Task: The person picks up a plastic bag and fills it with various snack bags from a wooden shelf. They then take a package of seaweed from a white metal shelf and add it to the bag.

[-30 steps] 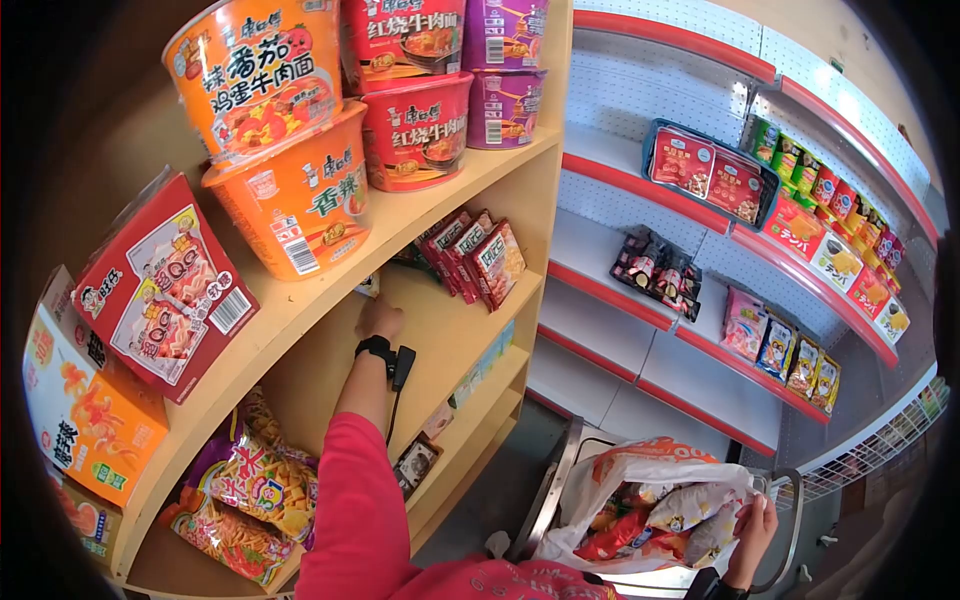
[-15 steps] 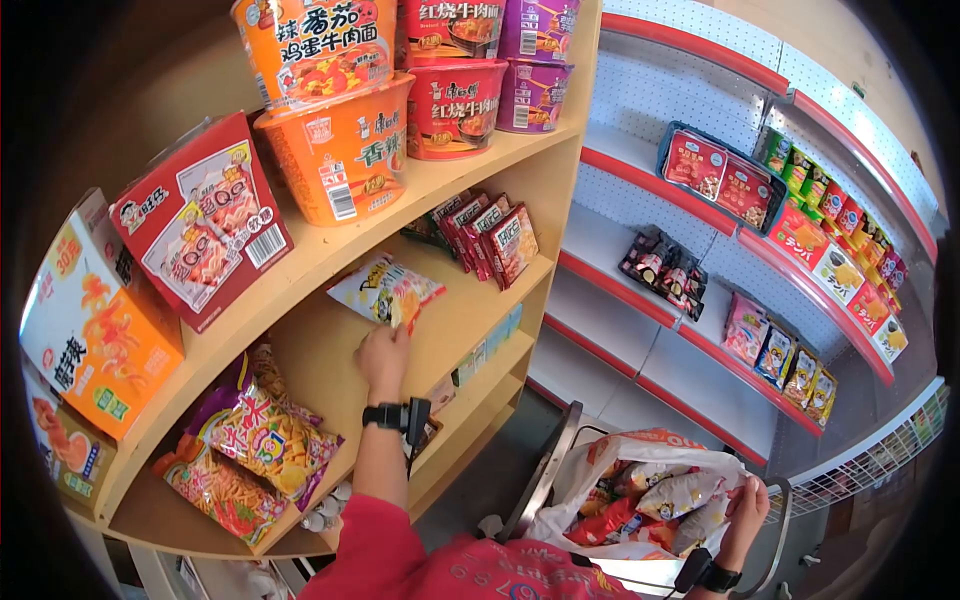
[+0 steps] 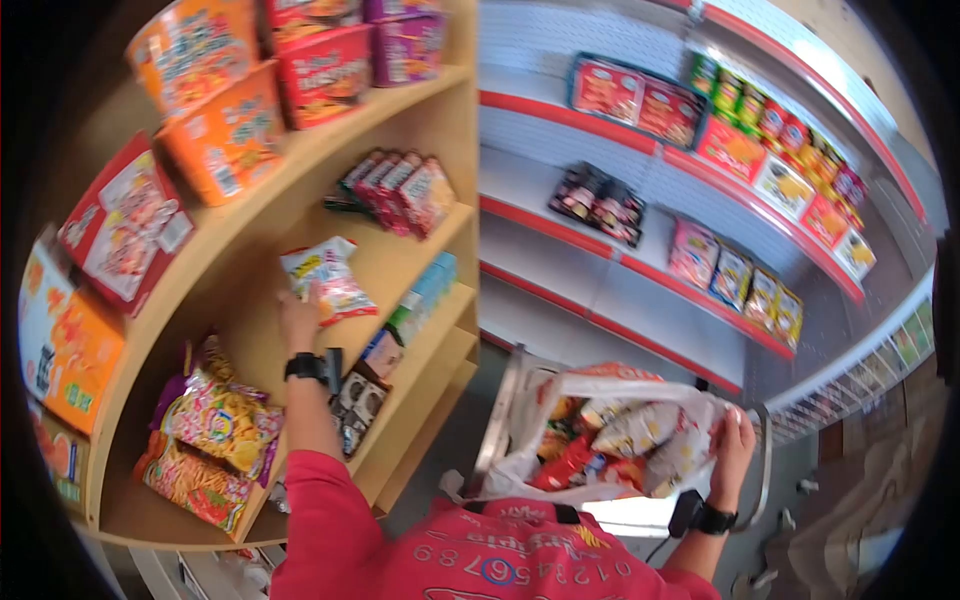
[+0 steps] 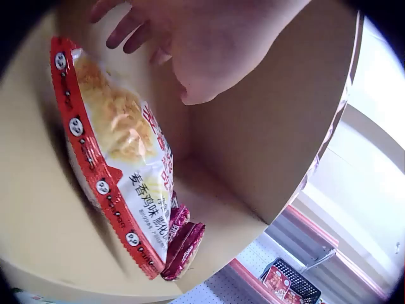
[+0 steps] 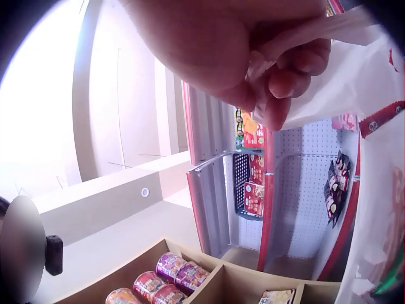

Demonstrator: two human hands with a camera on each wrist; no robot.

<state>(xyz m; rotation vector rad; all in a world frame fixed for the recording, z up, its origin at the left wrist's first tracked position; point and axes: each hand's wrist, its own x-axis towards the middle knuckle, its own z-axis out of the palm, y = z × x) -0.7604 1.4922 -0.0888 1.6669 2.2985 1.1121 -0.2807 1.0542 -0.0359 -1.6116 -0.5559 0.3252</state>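
A white snack bag (image 3: 330, 280) with a red sealed edge and yellow puffs on its front lies on the wooden shelf. My left hand (image 3: 300, 318) is at the bag's near left side. In the left wrist view the bag (image 4: 120, 145) rests below that hand (image 4: 202, 44), whose fingers are spread loosely and hold nothing. My right hand (image 3: 735, 445) grips the rim of a white plastic carrier bag (image 3: 540, 415), which is full of snack packets (image 3: 640, 430). The right wrist view shows the thin plastic pinched between thumb and curled fingers (image 5: 288, 79).
Red noodle packets (image 3: 405, 190) stand farther back on the same shelf, and colourful snack bags (image 3: 215, 420) lie at its near left. Noodle tubs (image 3: 225, 130) line the shelf above. Metal shelving (image 3: 600, 260) with snacks stands at the right. The carrier bag sits in a metal-framed cart (image 3: 497, 425).
My left hand has drawn back from deep in the shelf. The snack bag came into view and has turned; the hand moved to its left side. The right hand keeps holding the carrier bag.
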